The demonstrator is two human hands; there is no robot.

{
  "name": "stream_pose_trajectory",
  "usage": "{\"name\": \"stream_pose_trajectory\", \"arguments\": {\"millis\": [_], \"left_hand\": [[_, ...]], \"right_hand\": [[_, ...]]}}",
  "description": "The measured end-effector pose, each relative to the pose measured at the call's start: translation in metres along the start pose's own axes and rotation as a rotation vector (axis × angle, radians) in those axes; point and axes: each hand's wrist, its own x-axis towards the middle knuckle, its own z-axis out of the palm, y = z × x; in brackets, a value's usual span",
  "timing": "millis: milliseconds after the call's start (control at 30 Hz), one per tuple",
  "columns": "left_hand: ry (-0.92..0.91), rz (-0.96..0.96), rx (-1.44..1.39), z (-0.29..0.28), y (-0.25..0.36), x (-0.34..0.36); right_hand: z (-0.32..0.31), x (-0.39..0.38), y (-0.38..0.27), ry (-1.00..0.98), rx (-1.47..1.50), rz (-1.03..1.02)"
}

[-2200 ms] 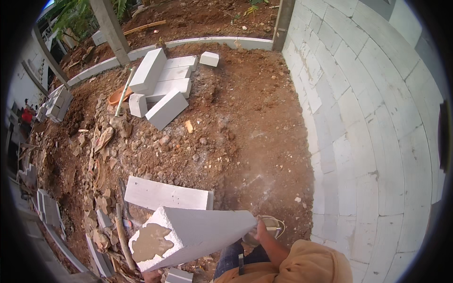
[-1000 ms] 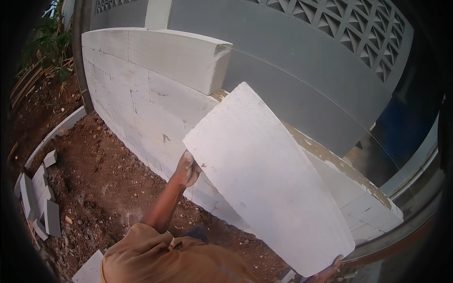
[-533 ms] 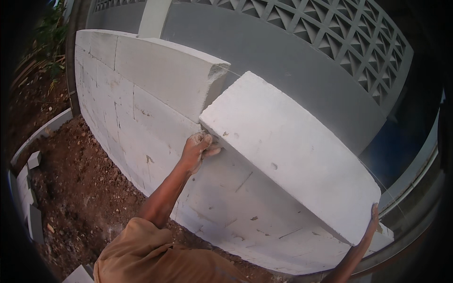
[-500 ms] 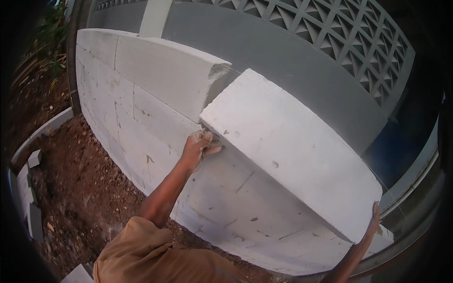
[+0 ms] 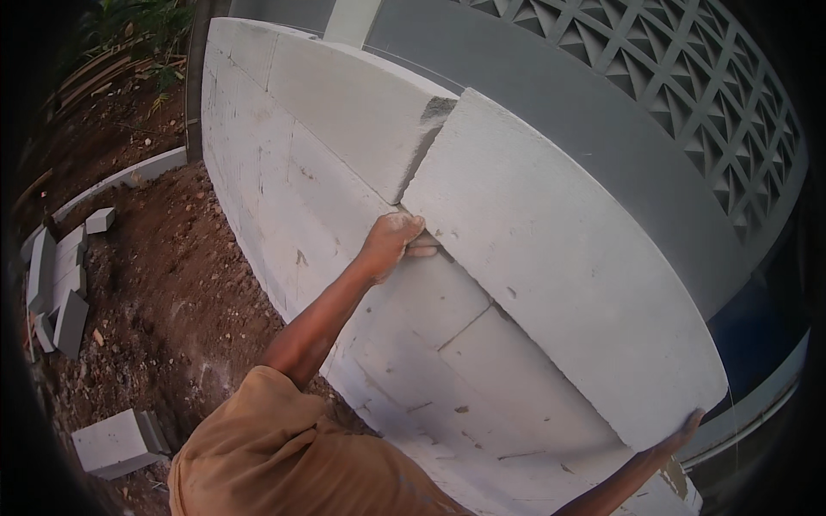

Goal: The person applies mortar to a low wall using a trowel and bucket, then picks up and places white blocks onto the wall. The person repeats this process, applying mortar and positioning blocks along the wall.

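Observation:
A large white aerated concrete block (image 5: 559,267) lies along the top of a wall (image 5: 284,181) of similar blocks. My left hand (image 5: 394,244) is closed at its lower left corner, thumb uppermost and fingertips tucked by the bottom edge. At the far right end, my right hand (image 5: 686,432) presses against the block's end face; most of its fingers are hidden behind that end. The block's left end stands close beside a laid block (image 5: 361,107) with a rough, chipped end. Whether its underside rests fully on the course below cannot be seen.
A thin string (image 5: 422,67) runs along the wall's back edge. Behind rises a grey wall with a patterned vent-block screen (image 5: 680,95). Down left, loose blocks (image 5: 62,275) and another block (image 5: 116,443) lie on brown soil (image 5: 163,318). A pale post (image 5: 350,21) stands behind the wall.
The held block has moved in against the wall, and the gap to the chipped block has narrowed. Both hands stay on it. My view has shifted, showing more ground at left.

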Motion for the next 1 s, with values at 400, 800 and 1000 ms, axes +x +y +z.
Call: {"name": "stream_pose_trajectory", "arguments": {"millis": [400, 800, 1000], "left_hand": [[0.072, -0.150, 0.317, -0.014, 0.008, 0.007], [0.179, -0.199, 0.353, -0.005, 0.014, 0.008], [0.209, -0.171, 0.329, -0.010, 0.005, 0.008]], "right_hand": [[-0.023, 0.037, 0.046, -0.033, -0.017, -0.079], [-0.041, 0.050, 0.059, -0.127, -0.037, -0.117], [-0.087, 0.074, 0.077, -0.145, -0.122, -0.206]]}}
